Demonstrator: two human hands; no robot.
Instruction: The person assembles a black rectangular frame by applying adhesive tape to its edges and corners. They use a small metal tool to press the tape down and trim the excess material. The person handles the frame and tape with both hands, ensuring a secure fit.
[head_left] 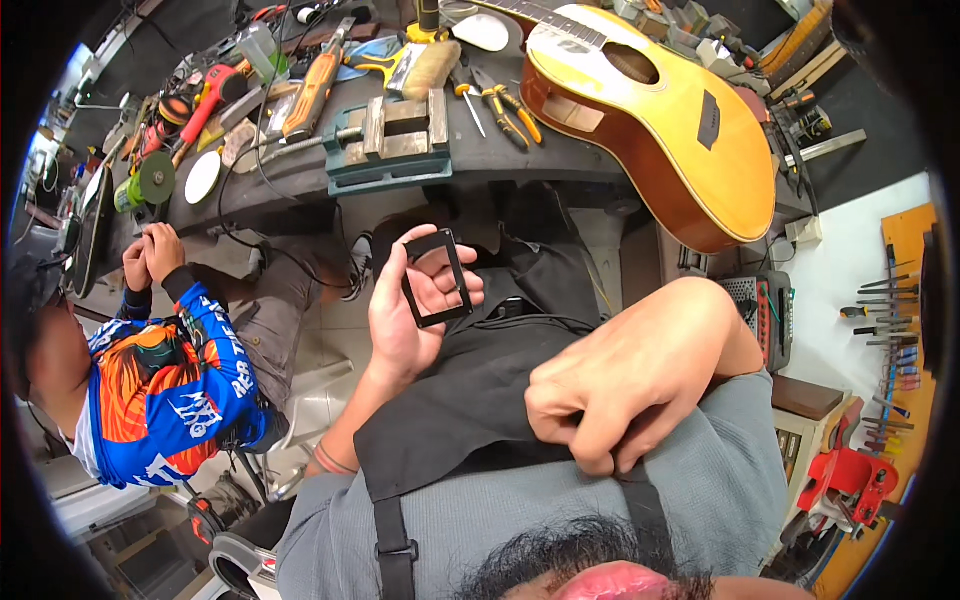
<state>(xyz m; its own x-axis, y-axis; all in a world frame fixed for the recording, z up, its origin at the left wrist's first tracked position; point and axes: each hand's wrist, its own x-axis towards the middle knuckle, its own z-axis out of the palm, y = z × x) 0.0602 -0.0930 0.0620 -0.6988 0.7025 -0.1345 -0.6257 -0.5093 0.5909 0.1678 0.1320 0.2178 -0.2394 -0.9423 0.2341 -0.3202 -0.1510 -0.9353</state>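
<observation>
Progress is showing mainly in our left hand [398, 315], which is grasping a black frame [446, 317], the thumb lying along one side and the fingers passing behind it. We are holding it above our dark apron [440, 425] and well apart from the tabletop [490, 165] ahead, so getting it in hand is looking done to us. Its middle is standing bare, with palm and fingers showing through, and it is not yet resting on or joining any other thing; how much is remaining beyond that, we cannot tell. Our right hand [625, 390] is curling in at the chest, back upward, its fingertips just at the apron's upper edge near the strap [646, 510]; we cannot tell whether it is pinching cloth, gripping something small or holding nothing. Ahead of the left hand, a vise [390, 140] is standing on the tabletop with a brush [432, 70] lying behind it. Ahead of the right hand, a guitar [660, 130] is overhanging the near edge, while pliers [505, 105] and a screwdriver [466, 92] are lying loose between guitar and vise. Left of both hands, another person [180, 380] is sitting beside the tabletop.
</observation>
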